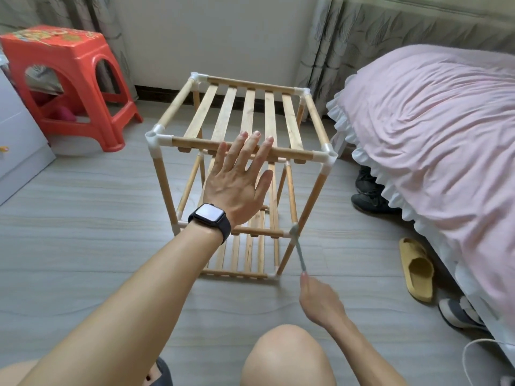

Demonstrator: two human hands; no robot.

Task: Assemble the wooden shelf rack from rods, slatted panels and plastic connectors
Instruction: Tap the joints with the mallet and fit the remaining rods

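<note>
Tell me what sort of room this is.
Most likely a bedroom: a bed with a pink cover stands on the right, curtains hang behind it, and a slipper and shoes lie beside it.

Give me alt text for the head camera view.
An open left hand spreads over the top front rod of a wooden shelf rack on the floor; the right hand holds a thin grey tool to a lower connector.
</note>
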